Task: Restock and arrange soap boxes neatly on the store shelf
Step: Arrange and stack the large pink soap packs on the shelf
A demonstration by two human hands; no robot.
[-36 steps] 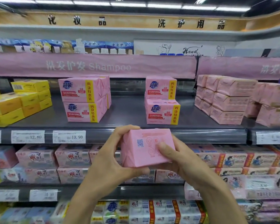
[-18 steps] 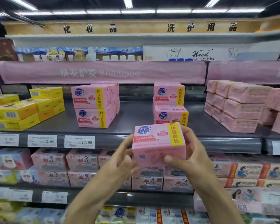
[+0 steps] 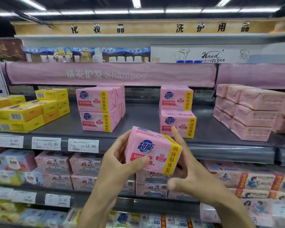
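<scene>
The soap box (image 3: 153, 150) hangs in the air, tilted, with its printed face toward the camera, held between both hands. The left hand (image 3: 117, 163) grips its left end, thumb pressed on the front face and fingers curled round behind. The right hand (image 3: 190, 173) lies open against the right end, fingers straight up the far side, thumb loose beneath and apparently off the pack. It looks like a paper-wrapped pack of bars: probably heavy for its bulk and firm in the core, with a smooth wrap that could slide and corners that could dent. The 2 short ends, taken with flat palms and some support underneath, seem the safest hold. Just beyond the grip runs the price rail (image 3: 229, 152), an edge the box must clear before it comes down on the shelf (image 3: 143, 117). Beyond and slightly right of the grip stands a stack of 2 matching boxes (image 3: 177, 111), the lower one near the right fingertips. Beyond and left stands another stack of 2 (image 3: 99, 109). Straight ahead of the grip, between them, is bare shelf, wide enough, I judge, for a new column. Above the grip, the pink banner (image 3: 110, 74) limits headroom. Far right sit wrapped pink packs (image 3: 252, 112); far left, yellow boxes (image 3: 21, 114).
</scene>
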